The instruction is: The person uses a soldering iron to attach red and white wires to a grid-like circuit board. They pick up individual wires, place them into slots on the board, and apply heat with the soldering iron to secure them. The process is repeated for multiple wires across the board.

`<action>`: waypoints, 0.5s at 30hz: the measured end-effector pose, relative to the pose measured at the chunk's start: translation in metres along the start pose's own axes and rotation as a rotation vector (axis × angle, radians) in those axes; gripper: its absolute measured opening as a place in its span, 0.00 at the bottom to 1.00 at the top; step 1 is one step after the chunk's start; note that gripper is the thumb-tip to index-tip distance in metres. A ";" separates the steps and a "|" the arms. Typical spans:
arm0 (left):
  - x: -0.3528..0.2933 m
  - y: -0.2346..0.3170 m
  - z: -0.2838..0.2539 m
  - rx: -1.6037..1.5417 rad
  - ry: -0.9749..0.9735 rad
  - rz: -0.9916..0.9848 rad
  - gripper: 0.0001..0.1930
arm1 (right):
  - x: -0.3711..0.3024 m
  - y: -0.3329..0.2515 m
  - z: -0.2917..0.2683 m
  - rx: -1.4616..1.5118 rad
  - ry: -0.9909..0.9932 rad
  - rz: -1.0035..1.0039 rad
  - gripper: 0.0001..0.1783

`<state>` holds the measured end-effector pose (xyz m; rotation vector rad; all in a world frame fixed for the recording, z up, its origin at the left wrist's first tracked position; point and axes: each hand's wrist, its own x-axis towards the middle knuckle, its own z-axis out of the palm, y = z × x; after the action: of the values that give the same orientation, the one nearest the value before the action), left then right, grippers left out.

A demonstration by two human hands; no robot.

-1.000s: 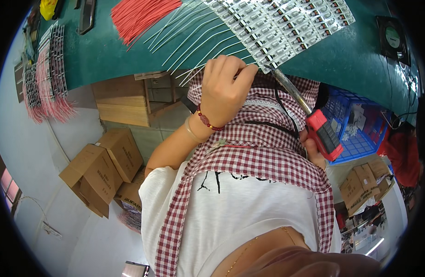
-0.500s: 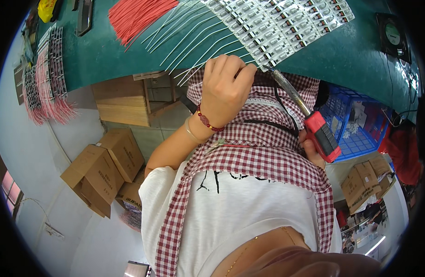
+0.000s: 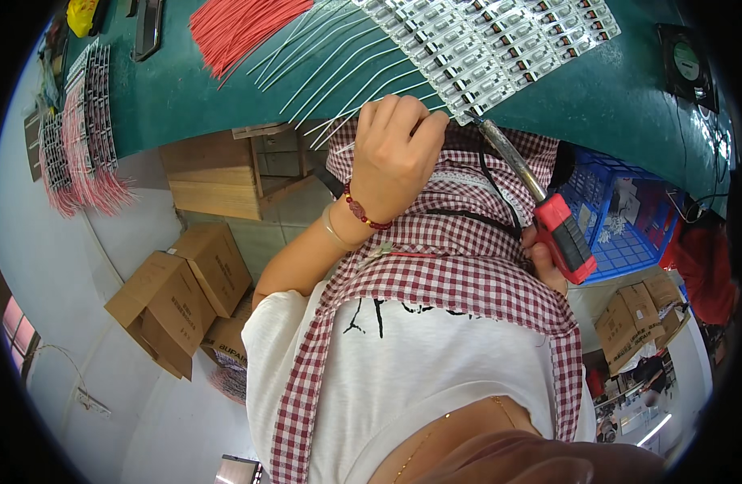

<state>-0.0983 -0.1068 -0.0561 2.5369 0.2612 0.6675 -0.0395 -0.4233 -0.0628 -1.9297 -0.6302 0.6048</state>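
My left hand (image 3: 397,157) is closed in a pinch at the near corner of a panel of small circuit boards (image 3: 488,56). A thin white wire (image 3: 344,148) runs under its fingers toward the panel; the fingertips are partly hidden. My right hand (image 3: 547,262) grips the red and black handle of a soldering iron (image 3: 561,234). The iron's tip touches or nearly touches the panel's near corner, just right of my left fingers. Several pale wires (image 3: 339,74) fan out leftward from the panel's left edge.
A bundle of red wires (image 3: 246,31) lies on the green table (image 3: 177,93). Wired boards (image 3: 89,105) hang over its left edge. A black fan-like box (image 3: 687,63) sits far right. Below are a blue crate (image 3: 629,252), a wooden cabinet (image 3: 210,179) and cardboard boxes (image 3: 165,294).
The soldering iron's tip has shifted very slightly to the right, its handle with it. My left hand holds nearly the same place.
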 end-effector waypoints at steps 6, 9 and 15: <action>0.001 0.001 -0.001 0.001 0.000 -0.007 0.09 | 0.003 0.003 -0.001 -0.054 -0.003 -0.043 0.11; 0.002 0.000 0.000 -0.001 -0.001 -0.006 0.09 | 0.003 0.004 0.001 -0.207 0.012 -0.053 0.11; 0.001 0.001 0.001 -0.001 0.005 -0.006 0.09 | 0.000 0.007 -0.001 -0.101 0.046 -0.044 0.11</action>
<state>-0.0972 -0.1073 -0.0557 2.5325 0.2697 0.6711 -0.0377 -0.4263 -0.0691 -2.0129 -0.6837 0.5083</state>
